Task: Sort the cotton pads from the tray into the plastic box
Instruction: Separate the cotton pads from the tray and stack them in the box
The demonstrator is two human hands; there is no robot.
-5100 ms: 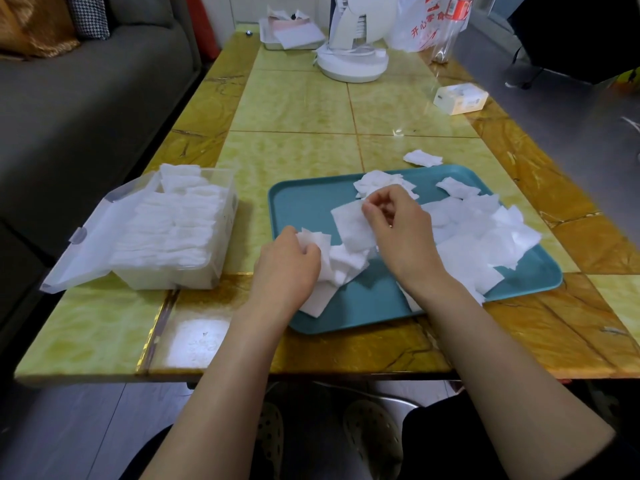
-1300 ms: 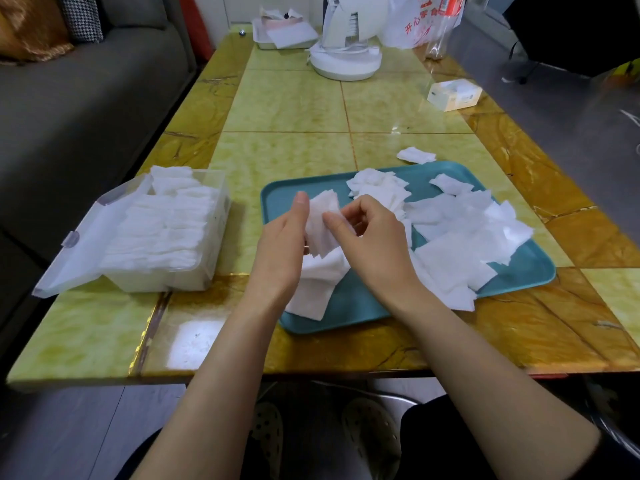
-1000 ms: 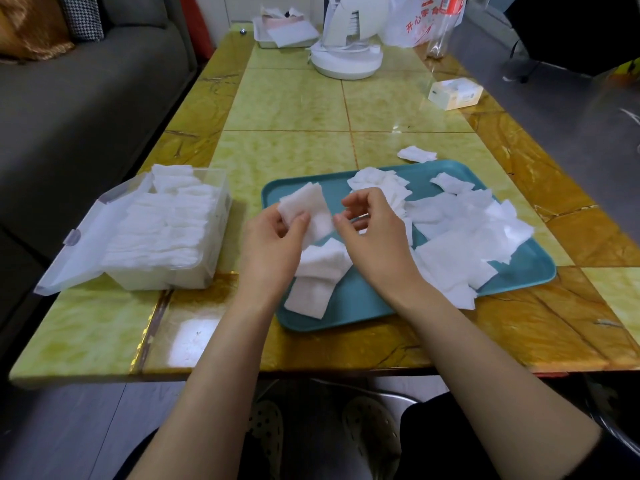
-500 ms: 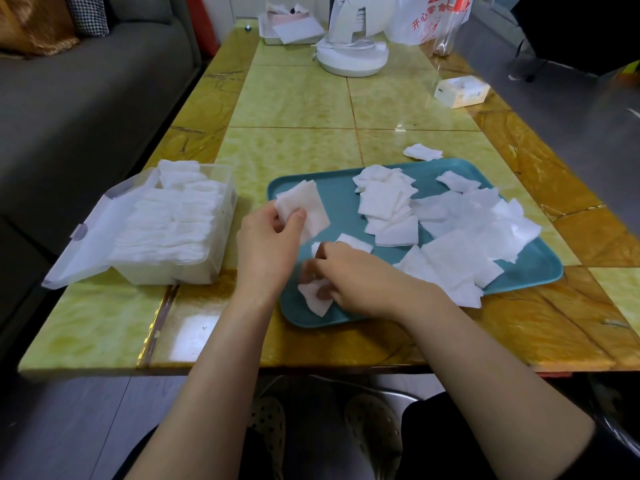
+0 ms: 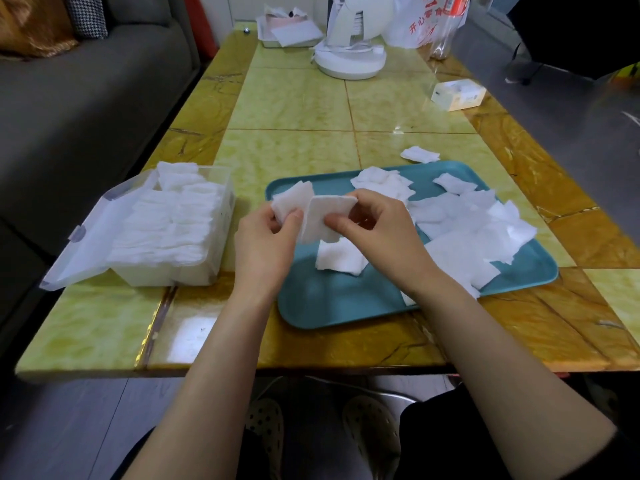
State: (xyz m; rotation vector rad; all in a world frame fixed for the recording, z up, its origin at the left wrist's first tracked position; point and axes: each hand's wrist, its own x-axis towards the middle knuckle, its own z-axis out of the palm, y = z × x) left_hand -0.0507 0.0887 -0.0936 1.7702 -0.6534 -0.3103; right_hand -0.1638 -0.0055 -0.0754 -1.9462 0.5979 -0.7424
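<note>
Stacking step — left hand (image 5: 266,244) pinches a pad stack (image 5: 292,201), right hand (image 5: 377,233) pinches one pad (image 5: 327,216); next, probably: merge, carry left to plastic box (image 5: 166,276).

One view only: head cam, worn, wide-angle. Looks forward and steeply down, along the length of the table (image 5: 294,109) from its near short end. Forearms (image 5: 214,375) enter from the bottom edge. Left hand (image 5: 265,244) and right hand (image 5: 384,237), each pinching a cotton pad (image 5: 325,216), sit at frame centre, close to the lens. Tray (image 5: 346,306) centre-right, plastic box (image 5: 156,277) centre-left, both fully in frame. White appliance (image 5: 349,62) at the far end is cut by the top edge. Sofa (image 5: 86,98) fills the left, floor (image 5: 571,98) the right. Shoes (image 5: 266,431) show below the near table edge.
</note>
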